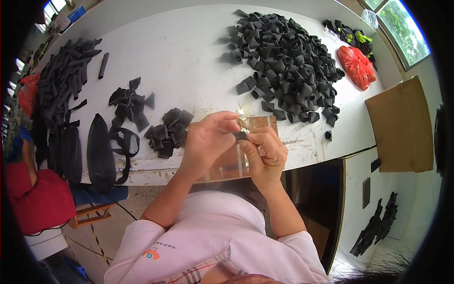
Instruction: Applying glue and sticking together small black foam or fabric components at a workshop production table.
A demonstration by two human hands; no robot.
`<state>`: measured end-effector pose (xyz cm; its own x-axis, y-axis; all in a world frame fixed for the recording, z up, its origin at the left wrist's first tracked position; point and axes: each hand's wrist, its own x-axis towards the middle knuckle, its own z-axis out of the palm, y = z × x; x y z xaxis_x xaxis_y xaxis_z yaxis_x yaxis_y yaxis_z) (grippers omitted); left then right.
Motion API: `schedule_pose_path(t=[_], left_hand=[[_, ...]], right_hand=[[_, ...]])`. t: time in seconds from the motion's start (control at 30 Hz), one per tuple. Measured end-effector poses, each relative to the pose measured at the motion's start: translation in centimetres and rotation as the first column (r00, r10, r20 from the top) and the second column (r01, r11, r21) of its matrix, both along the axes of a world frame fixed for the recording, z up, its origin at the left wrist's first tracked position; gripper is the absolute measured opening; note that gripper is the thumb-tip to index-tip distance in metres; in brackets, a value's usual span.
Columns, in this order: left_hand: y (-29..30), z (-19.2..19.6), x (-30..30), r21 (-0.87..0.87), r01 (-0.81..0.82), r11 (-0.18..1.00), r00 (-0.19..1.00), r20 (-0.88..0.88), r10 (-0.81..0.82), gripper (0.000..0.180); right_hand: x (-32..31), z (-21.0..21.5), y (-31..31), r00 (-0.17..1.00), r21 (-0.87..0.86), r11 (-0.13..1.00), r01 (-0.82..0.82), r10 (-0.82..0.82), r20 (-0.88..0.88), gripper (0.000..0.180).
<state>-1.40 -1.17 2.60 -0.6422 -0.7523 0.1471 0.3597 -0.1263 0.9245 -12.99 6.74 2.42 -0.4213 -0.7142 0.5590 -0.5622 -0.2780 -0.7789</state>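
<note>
White counter (179, 57) spans the frame's upper half, a heap of black loops (299, 66) at upper right; near centre, the right hand (268, 152) pinches a small black strip (241, 136) between thumb and fingers; the left hand (206, 138), half-curled, meets its left end, grip unclear

One small black piece (240, 136), short and strip-like, matte, dark all over its visible part. Held between both hands: its left end is met by the fingertips of the left hand (208, 139); its right end is pinched by thumb and forefinger of the right hand (267, 147). Pose: set roughly crosswise, upper edge slightly bowed. Much of it is covered by the fingers; whether it is folded or looped cannot be told. Seen over the brown board (224, 158), near mid-view.
</note>
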Motion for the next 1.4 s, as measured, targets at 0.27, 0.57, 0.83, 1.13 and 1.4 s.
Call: schedule_pose_path(t=[0.27, 0.57, 0.83, 1.13, 1.4], left_hand=[[-1.2, 0.0, -0.3, -0.256, -0.013, 0.967, 0.999, 0.029, 0.021, 0.007], [0.3, -1.4, 0.1, 0.01, -0.097, 0.995, 0.987, 0.133, 0.095, 0.012], [1.0, -2.5, 0.3, 0.454, 0.115, 0.884, 0.993, -0.087, -0.084, 0.011], [-0.4, -8.6, 3.1, -0.597, -0.314, 0.738, 0.647, 0.434, 0.627, 0.021], [-2.9, -13.8, 8.5, -0.844, 0.115, 0.523, 0.315, 0.531, 0.787, 0.009]], right_hand=[[-0.3, 1.9, -0.1, 0.998, 0.163, 0.984, -0.067, 0.064, 0.022, 0.007], [0.0, 0.2, -0.8, 0.992, 0.035, 0.999, 0.022, -0.017, -0.124, 0.008], [0.7, 0.4, -0.3, 0.994, 0.029, 0.998, 0.05, -0.046, -0.103, 0.006], [-4.5, 4.1, -2.8, 0.731, -0.053, 0.998, 0.014, 0.026, 0.682, 0.02], [1.9, -2.7, 1.9, 0.873, 0.269, 0.963, -0.038, -0.099, 0.478, 0.015]])
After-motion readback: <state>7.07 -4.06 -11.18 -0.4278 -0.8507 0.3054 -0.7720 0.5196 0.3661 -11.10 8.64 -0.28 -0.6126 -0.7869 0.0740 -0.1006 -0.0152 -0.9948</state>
